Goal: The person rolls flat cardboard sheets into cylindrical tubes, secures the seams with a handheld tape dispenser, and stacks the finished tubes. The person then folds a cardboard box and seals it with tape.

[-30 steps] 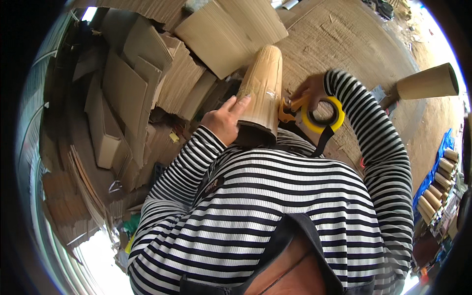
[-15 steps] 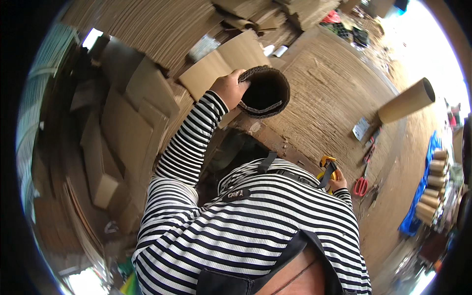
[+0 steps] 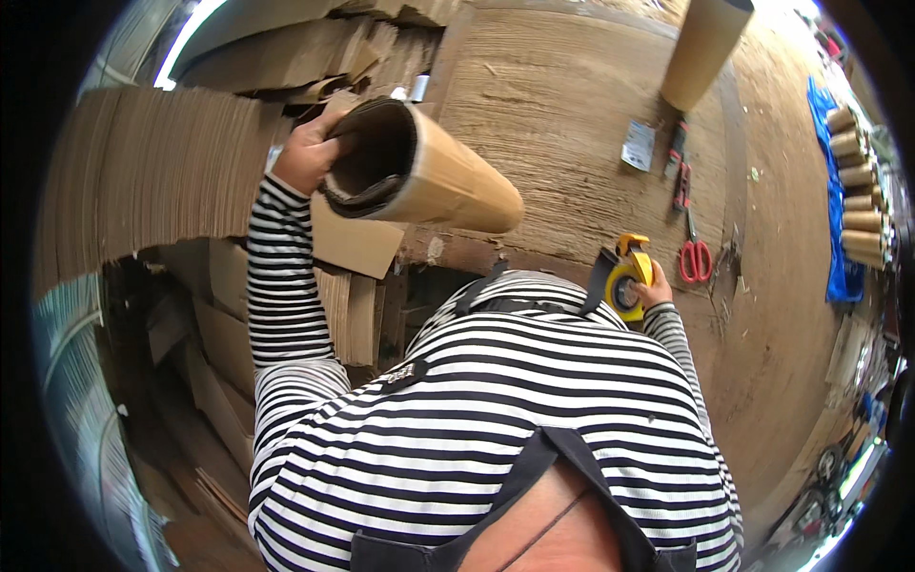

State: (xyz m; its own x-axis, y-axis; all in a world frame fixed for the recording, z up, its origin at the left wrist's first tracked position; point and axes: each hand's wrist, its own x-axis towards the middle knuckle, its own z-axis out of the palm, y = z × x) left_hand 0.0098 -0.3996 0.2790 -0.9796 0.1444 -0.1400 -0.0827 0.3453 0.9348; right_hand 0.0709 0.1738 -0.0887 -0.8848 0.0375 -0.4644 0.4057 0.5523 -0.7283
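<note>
My left hand (image 3: 310, 154) is closed on the rim of a rolled corrugated cardboard tube (image 3: 465, 186), with fingers reaching into its open end. The tube lies tilted, its far end pointing right over the front edge of the wooden table (image 3: 543, 114). Inside the opening, layered brown walls and a loose inner flap show. Close to my waist on the right, my right hand (image 3: 656, 288) grips a yellow tape dispenser (image 3: 624, 284). A dark strap hangs beside the dispenser. The fingers of my right hand are partly hidden behind it.
Red-handled scissors (image 3: 695, 259), a red and black cutter (image 3: 678, 148) and a small printed card (image 3: 638, 146) lie on the table. Another cardboard tube (image 3: 701, 57) stands behind them. Several tubes (image 3: 863, 219) rest at the far right. Stacked cardboard sheets (image 3: 162, 172) rise at left.
The tube has tipped from nearly end-on so that its long side now shows, and my left hand has shifted left with it. The whole view has turned; my right hand still holds the dispenser.
</note>
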